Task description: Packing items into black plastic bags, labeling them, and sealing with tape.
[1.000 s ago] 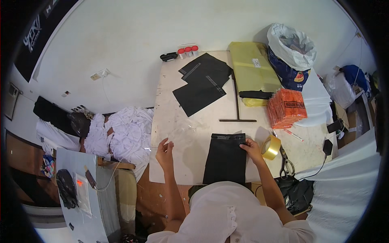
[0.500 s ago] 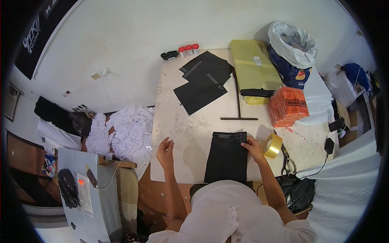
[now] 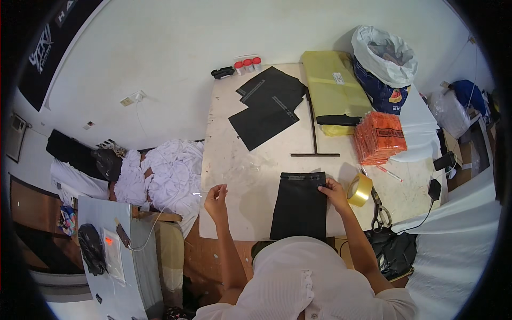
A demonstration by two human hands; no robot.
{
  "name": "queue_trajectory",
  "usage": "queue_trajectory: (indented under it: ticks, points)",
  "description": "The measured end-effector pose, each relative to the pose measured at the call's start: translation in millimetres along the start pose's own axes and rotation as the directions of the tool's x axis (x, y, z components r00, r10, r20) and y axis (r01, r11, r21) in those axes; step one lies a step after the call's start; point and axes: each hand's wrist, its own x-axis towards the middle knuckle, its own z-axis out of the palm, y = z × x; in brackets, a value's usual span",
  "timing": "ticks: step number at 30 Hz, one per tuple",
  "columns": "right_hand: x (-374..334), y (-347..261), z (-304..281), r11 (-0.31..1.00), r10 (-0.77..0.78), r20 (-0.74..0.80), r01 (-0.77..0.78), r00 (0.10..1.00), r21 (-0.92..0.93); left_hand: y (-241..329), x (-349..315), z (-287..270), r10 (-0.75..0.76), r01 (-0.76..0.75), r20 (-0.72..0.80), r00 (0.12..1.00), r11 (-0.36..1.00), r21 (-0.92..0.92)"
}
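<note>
A black plastic mailing bag (image 3: pixel 300 208) lies on the table right in front of me, its strip-marked flap end pointing away. My right hand (image 3: pixel 335 194) is closed at the bag's upper right corner, thumb on top of it. To the left of the bag, above the table's near left part, my left hand (image 3: pixel 215 204) has its fingertips pinched together. Whatever those fingertips hold, if anything, is too small to make out. A roll of yellowish tape (image 3: pixel 359 190) stands just right of my right hand, with black-handled scissors (image 3: pixel 380 214) beyond it.
More black bags (image 3: pixel 264 124) lie at the back, beside a dark T-shaped ruler (image 3: pixel 314 155). A yellow-wrapped package (image 3: pixel 333 88), a stack of orange packets (image 3: pixel 381 138) and a large sack (image 3: pixel 381 80) fill the right rear. White cloth (image 3: pixel 173 170) is heaped left of the table.
Both hands stay nearly where they were, the left still pinched and the right still on the bag's corner. The whole view has shifted very slightly.
</note>
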Motion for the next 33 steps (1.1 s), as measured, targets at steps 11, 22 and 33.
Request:
queue_trajectory:
  ticks: [11,22,33]
  points:
    - [1.5,1.9,-1.5,1.0,0.0,0.023,0.001,1.0,-0.004,6.0,7.8,-9.3,0.266,-0.257,-0.014,0.964,0.942,0.214]
    - [1.9,2.9,-1.9,1.0,0.0,0.008,0.0,1.0,-0.03,7.9,6.5,-10.5,0.103,-0.096,-0.043,0.994,0.987,0.128]
    - [-0.9,-5.7,4.0,1.0,-0.002,0.006,0.002,1.0,-0.009,0.7,6.1,-19.0,0.036,-0.051,0.089,0.995,0.984,0.171]
